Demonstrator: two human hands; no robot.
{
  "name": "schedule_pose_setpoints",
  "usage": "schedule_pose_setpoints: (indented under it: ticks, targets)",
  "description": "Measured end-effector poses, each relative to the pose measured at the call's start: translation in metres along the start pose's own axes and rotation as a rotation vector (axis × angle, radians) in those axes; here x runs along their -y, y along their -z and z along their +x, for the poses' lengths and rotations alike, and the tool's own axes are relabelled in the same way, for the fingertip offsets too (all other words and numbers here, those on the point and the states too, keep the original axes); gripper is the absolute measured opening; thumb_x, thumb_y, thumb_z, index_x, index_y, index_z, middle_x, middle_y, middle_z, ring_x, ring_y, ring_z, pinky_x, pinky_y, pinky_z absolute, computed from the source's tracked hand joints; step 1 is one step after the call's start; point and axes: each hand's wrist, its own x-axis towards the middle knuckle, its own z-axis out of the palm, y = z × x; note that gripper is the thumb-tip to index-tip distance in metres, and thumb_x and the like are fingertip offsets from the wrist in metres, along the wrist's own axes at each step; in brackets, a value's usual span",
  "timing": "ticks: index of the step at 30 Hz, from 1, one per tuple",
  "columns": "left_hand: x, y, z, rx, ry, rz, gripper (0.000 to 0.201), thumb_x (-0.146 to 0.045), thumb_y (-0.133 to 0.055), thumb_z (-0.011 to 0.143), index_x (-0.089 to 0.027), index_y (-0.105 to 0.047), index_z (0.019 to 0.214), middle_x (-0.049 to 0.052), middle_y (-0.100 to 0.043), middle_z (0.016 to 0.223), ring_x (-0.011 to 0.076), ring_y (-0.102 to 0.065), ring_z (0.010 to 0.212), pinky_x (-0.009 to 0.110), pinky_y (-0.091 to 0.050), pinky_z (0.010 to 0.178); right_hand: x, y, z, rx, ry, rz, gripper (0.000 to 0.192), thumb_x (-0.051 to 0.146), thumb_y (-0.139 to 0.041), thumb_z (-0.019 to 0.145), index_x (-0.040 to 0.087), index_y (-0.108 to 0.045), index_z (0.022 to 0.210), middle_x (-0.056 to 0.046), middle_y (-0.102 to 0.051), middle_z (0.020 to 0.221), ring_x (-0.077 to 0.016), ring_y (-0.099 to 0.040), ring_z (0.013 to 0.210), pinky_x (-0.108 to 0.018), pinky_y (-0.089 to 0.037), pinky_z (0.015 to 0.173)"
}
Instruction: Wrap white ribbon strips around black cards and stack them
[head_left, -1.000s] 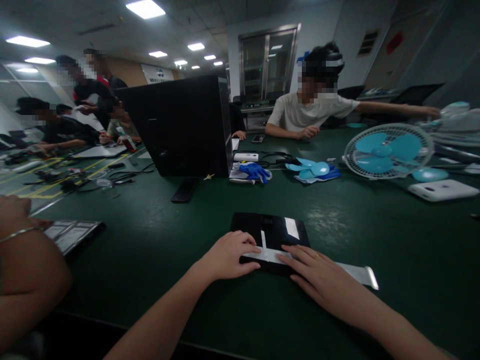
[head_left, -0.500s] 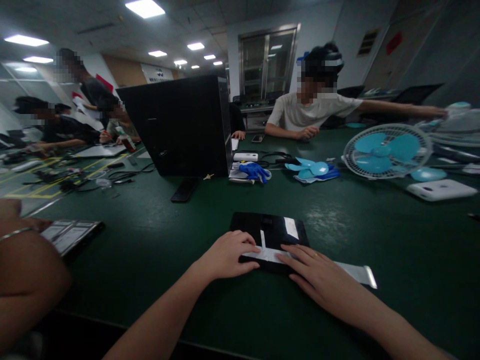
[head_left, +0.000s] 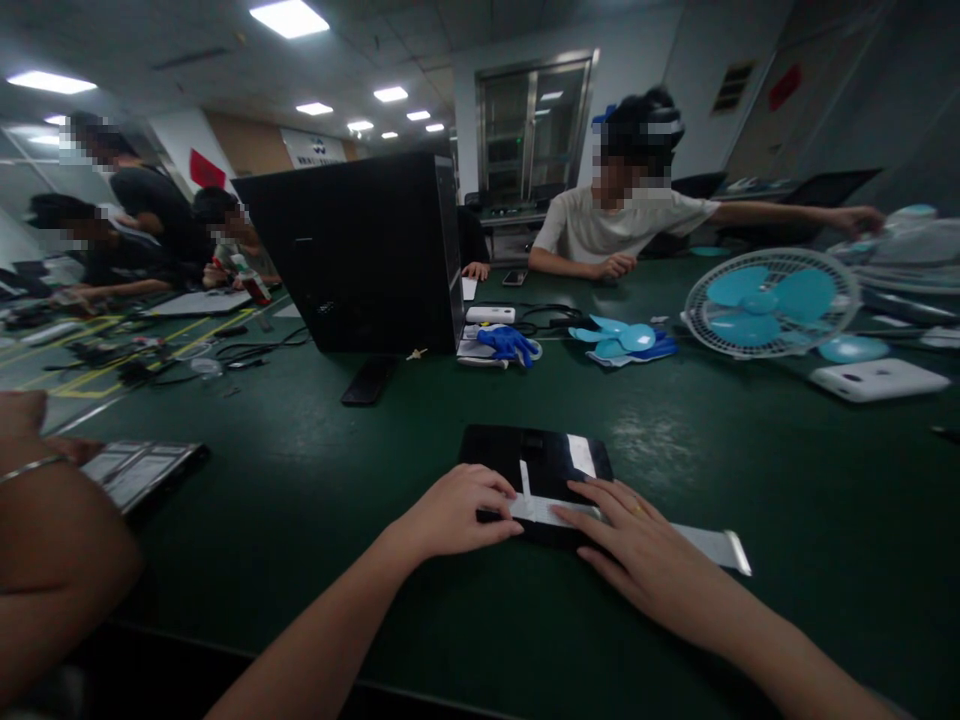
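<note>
Dark green is the wide flat table (head_left: 337, 450). On it stands one large black rectangular box (head_left: 360, 260), which blocks the view to a part of the people behind. At the left edge, one bare bent arm (head_left: 60, 530) of another person is near. Farther on the right, well apart from the hands, is one round white fan with turquoise blades (head_left: 772, 300). One thin black rectangular panel (head_left: 551, 475) lies flat on the table, under both hands.

The right hand (head_left: 630, 530) lies low over the panel, fingers spread, closed on nothing. The left hand (head_left: 461, 515) has bent fingers at the panel's left part, thumb lower; whether it pinches something, I cannot tell.

Between both hands, one narrow white strip (head_left: 544, 509) crosses the panel. Smaller are one black flat phone (head_left: 367, 382) and, on the panel, one white rectangular label (head_left: 580, 456).
</note>
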Motion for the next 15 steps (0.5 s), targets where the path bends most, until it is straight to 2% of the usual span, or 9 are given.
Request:
schedule_pose_setpoints:
  ticks: [4,6,9,15]
  targets:
    - [0.000,0.001,0.000,-0.092,-0.010,-0.015,0.018,-0.035,-0.058,0.090,-0.024,-0.070,0.095,0.001,-0.067,0.113,0.0189,-0.058,0.107,0.039,-0.038,0.097,-0.010,-0.001,0.000,0.063,-0.072,0.008,0.060,0.059,-0.037,0.093,0.040,-0.025,0.149,-0.002,-0.010,0.157,-0.0329,-0.014,0.141,-0.061,-0.019,0.111]
    - [0.000,0.002,0.000,-0.167,0.006,-0.025,0.016,-0.033,-0.058,0.090,-0.024,-0.070,0.095,0.000,-0.066,0.114,0.0190,-0.057,0.109,0.040,-0.037,0.098,-0.016,-0.001,0.000,0.123,-0.093,0.052,0.066,0.062,-0.035,0.092,0.038,-0.016,0.151,-0.001,-0.004,0.157,-0.0316,-0.011,0.142,-0.060,-0.016,0.113]
    - [0.001,0.002,-0.001,-0.263,0.039,-0.052,0.016,-0.030,-0.057,0.090,-0.025,-0.070,0.097,0.001,-0.065,0.115,0.0199,-0.056,0.111,0.041,-0.038,0.098,-0.020,0.003,0.000,0.168,-0.116,0.094,0.072,0.064,-0.036,0.091,0.035,-0.010,0.152,-0.001,-0.006,0.156,-0.0310,-0.012,0.142,-0.061,-0.010,0.113]
    - [0.009,-0.002,0.000,-0.415,0.108,-0.112,0.018,-0.027,-0.055,0.090,-0.024,-0.069,0.101,0.004,-0.066,0.112,0.0211,-0.057,0.109,0.044,-0.040,0.097,-0.013,0.014,0.004,0.212,-0.165,0.055,0.077,0.068,-0.035,0.088,0.031,-0.012,0.152,-0.001,-0.007,0.155,-0.0290,-0.012,0.142,-0.062,-0.004,0.112]
